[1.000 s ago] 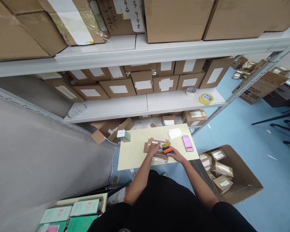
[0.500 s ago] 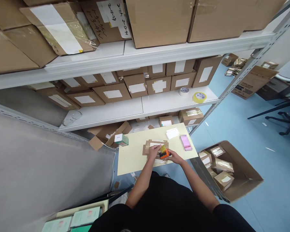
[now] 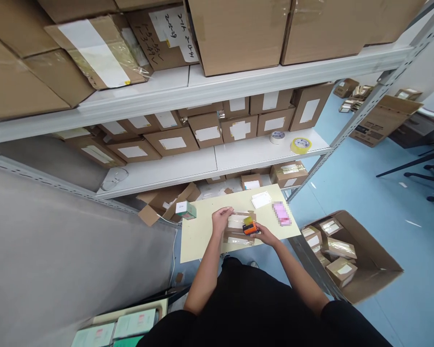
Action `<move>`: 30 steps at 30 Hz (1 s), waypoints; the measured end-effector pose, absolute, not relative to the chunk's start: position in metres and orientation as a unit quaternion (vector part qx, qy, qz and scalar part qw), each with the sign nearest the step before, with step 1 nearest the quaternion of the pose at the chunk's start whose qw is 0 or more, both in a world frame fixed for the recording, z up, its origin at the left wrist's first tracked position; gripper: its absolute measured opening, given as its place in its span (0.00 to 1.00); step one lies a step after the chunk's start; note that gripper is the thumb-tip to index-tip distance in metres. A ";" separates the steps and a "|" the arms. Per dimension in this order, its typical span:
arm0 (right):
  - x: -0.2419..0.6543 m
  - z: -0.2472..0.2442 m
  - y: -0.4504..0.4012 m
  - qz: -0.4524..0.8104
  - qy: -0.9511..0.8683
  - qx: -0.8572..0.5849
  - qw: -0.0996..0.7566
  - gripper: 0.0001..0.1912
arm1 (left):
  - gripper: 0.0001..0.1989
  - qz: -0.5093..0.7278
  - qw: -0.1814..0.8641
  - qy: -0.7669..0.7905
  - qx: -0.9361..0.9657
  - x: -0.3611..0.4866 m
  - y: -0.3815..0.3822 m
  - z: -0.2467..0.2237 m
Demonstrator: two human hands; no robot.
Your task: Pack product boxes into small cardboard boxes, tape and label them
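Note:
A flattened piece of cardboard (image 3: 235, 231) with white labels and clear tape lies on the pale yellow table (image 3: 198, 241). My right hand (image 3: 265, 234) grips an orange and black tape dispenser (image 3: 250, 228) with yellow tape on it, over the cardboard's right side. At the cardboard's upper left is my left hand (image 3: 222, 218), its fingers pinched together near the edge. Whatever those fingertips hold is too small to make out.
A green and white box (image 3: 186, 210), white cards (image 3: 261, 199) and a blurred pink item (image 3: 281, 213) are on the table. Shelves (image 3: 246, 154) of boxes stand beyond it. An open carton (image 3: 376, 270) holding several parcels is at the right.
My left hand has moved left, away from the dispenser, to the cardboard's upper left. My right hand still holds the dispenser, which has turned slightly. The view has shifted a little.

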State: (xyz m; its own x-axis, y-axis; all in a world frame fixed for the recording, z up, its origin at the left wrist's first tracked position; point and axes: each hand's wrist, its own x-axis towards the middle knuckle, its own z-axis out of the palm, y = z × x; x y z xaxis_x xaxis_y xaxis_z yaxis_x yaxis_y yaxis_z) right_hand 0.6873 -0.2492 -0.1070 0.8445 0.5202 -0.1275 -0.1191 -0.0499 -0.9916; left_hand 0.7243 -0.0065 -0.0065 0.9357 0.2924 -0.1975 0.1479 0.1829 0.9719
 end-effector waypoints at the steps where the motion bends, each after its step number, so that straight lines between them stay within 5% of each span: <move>1: 0.686 -0.108 -0.249 0.233 -0.148 -0.687 0.672 0.29 | 0.20 0.049 0.753 0.167 0.635 0.725 -0.004 -0.006; 9: 0.686 -0.107 -0.247 0.224 -0.154 -0.709 0.651 0.28 | 0.27 -0.071 0.791 0.193 0.576 0.719 -0.010 -0.027; 21: 0.696 -0.092 -0.238 0.194 -0.104 -0.782 0.583 0.31 | 0.19 0.136 0.741 0.220 0.619 0.720 0.005 -0.017; 30: 0.714 -0.078 -0.228 0.177 -0.101 -0.835 0.511 0.28 | 0.13 0.216 0.701 0.348 0.584 0.717 0.016 -0.059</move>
State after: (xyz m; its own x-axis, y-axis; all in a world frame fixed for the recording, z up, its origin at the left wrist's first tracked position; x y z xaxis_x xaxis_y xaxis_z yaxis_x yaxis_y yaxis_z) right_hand 0.7136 -0.2283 -0.0783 0.9169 0.3495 -0.1928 -0.0125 -0.4577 -0.8890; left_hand 0.7165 0.0162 -0.0589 0.6638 0.7099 -0.2355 0.1033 0.2247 0.9689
